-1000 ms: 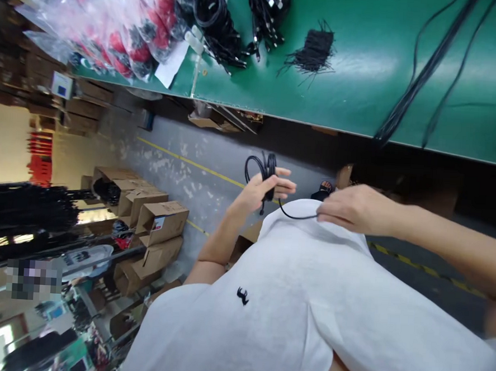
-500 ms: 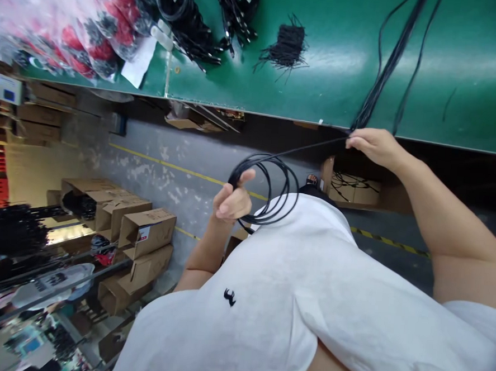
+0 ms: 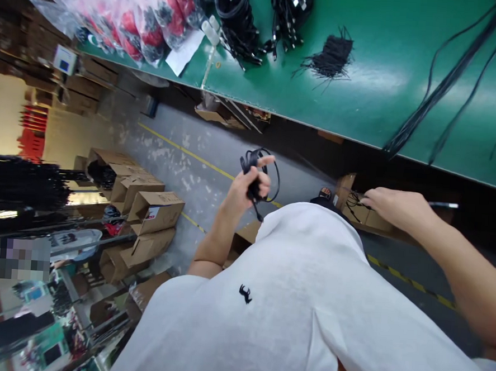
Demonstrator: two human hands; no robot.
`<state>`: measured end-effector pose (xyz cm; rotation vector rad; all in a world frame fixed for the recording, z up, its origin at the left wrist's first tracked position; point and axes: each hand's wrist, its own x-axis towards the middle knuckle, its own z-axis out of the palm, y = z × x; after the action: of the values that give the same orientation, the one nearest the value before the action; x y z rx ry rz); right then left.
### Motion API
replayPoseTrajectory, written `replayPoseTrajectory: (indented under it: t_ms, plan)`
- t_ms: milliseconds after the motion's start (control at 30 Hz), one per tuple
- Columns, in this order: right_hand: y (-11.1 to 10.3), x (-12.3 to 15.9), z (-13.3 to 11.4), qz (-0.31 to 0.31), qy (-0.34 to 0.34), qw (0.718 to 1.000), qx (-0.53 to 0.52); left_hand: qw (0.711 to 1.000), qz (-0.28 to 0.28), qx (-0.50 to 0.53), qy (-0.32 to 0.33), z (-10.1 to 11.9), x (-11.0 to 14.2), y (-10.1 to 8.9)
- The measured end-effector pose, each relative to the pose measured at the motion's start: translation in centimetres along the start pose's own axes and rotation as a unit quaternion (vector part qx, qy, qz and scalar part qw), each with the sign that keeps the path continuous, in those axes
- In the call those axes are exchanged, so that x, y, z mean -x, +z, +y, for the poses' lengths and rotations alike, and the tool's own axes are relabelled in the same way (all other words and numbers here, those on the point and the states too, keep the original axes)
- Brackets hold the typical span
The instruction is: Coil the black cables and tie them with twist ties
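Observation:
My left hand point(image 3: 254, 183) is closed round a coiled black cable point(image 3: 255, 161), its index finger stretched out along the loops. One loop hangs out to the right of the fingers, and a short end dangles below. Off to the right, in front of the dark space under the bench, my right hand point(image 3: 393, 207) pinches the cable's other stretch. A black plug with a silvery tip point(image 3: 444, 205) sticks out beyond the back of that hand. A faint, blurred line runs between the two hands.
Along the green bench point(image 3: 370, 103) lie a pile of thin black ties point(image 3: 334, 56), bundled cables point(image 3: 236, 22), long loose cables point(image 3: 456, 75) and bagged red-and-black items point(image 3: 136, 22). Cardboard boxes point(image 3: 156, 213) stand on the floor at left. Another box point(image 3: 346, 194) sits below the bench.
The wide loops in my left hand are now a tighter coil. My right hand has moved down from the bench edge, and a plug now shows behind it. The view has shifted.

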<state>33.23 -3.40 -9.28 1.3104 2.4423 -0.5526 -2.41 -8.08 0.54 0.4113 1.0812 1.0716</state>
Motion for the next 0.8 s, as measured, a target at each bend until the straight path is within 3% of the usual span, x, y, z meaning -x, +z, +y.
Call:
replayPoseTrajectory:
  t_ms: [100, 167, 300, 433, 533, 600, 667, 800]
  plan:
    - [-3.3, 0.4, -5.1, -0.028, -0.179, 0.983, -0.003, 0.992, -0.054, -0.094, -0.062, -3.0, -1.8, 0.8]
    - [-5.3, -0.3, -7.4, 0.001, -0.245, 0.969, -0.018, 0.977, -0.108, -0.148, -0.106, -5.0, -2.6, 1.4]
    - [-7.1, -2.7, -8.0, 0.082, -0.282, 0.956, 0.001, 0.944, -0.221, -0.175, -0.172, -6.8, -2.7, 2.4]
    - [-7.2, -3.0, -7.0, 0.19, -0.282, 0.94, -0.024, 0.935, -0.264, -0.109, -0.211, -6.3, -1.8, 2.7]
    - [-7.0, -2.7, -7.8, 0.266, -0.302, 0.914, -0.048, 0.916, -0.298, -0.088, -0.253, -5.8, -1.0, 2.9]
    - [-6.9, -3.2, -8.9, 0.245, -0.377, 0.891, -0.054, 0.896, -0.334, -0.099, -0.276, -5.6, -0.6, 2.9]
    - [-6.9, -3.9, -9.9, 0.188, -0.427, 0.883, -0.047, 0.894, -0.339, -0.102, -0.275, -5.5, -0.3, 2.8]
    - [-7.5, -4.9, -11.0, 0.089, -0.374, 0.923, -0.026, 0.935, -0.266, -0.076, -0.221, -5.8, -0.2, 1.9]
